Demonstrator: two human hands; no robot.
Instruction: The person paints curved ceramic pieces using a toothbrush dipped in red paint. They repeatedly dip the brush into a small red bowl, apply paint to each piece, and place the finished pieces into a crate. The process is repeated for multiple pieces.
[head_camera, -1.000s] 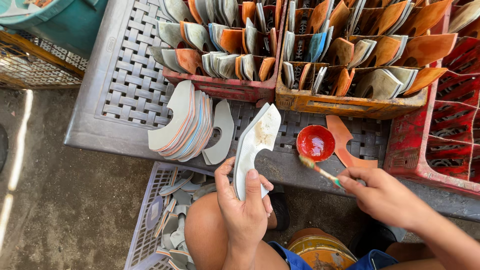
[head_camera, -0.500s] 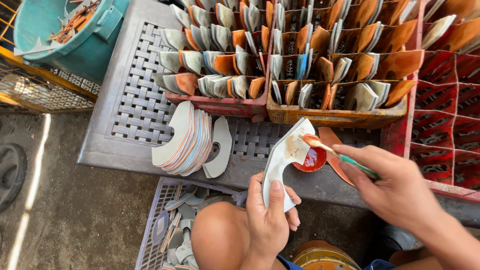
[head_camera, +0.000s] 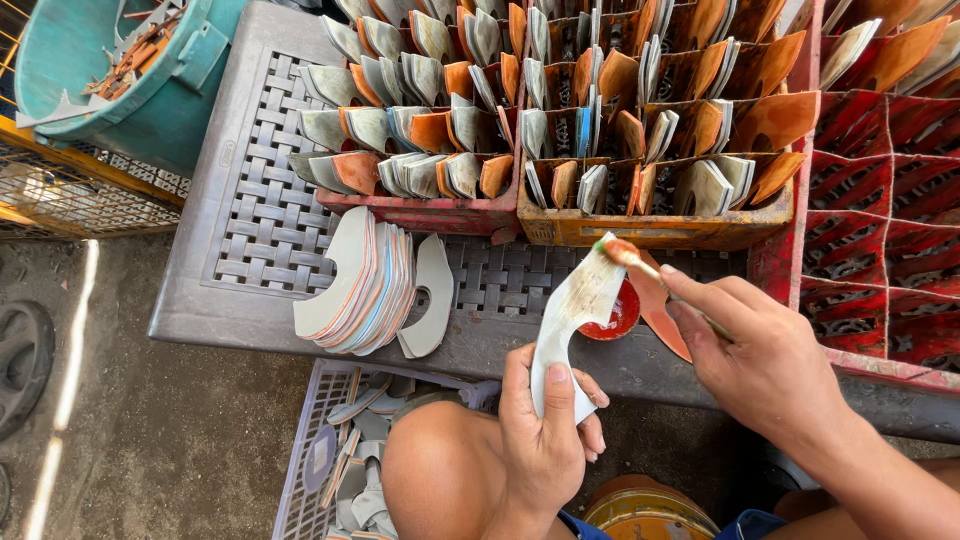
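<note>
A teal tub sits at far left. A stack of curved cut pieces lies on the grey woven table. The left hand holds one curved piece upright above the knee, fingers clamped on its lower end. The right hand pinches a brush, its tip touching the piece's upper end. A red bowl sits just behind.

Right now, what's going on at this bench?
A person's left hand holds a curved pale flat piece upright. The right hand holds a thin brush, its orange-tipped end on the piece's upper edge. A small red bowl sits just behind, on the grey woven-pattern plastic table. A stack of similar curved pieces lies left; crates of pieces stand behind.
</note>
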